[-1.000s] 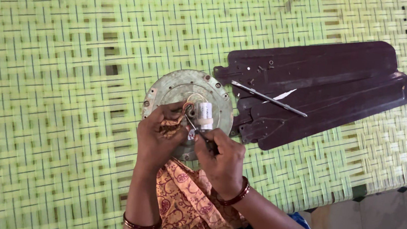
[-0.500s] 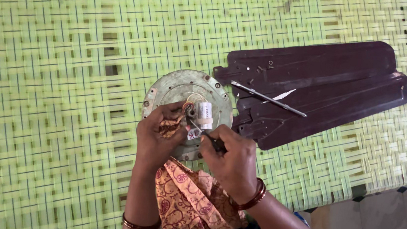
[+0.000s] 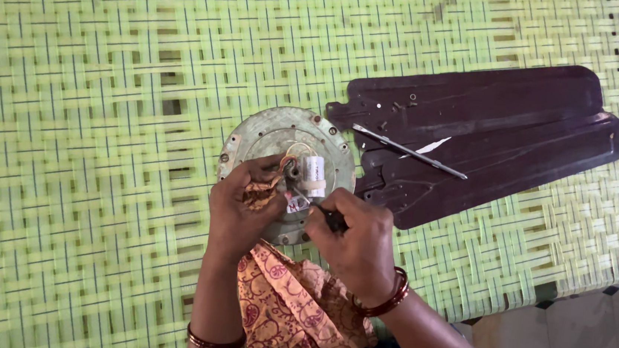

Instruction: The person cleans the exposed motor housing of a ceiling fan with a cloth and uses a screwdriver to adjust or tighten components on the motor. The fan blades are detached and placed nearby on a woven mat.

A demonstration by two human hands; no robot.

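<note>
On a green woven cot, our left hand grips the rim of the round motor, steadying it; our right hand clenches a dark-handled tool, tip at the hub wires; blades lie stacked right, a rod atop them.
</note>
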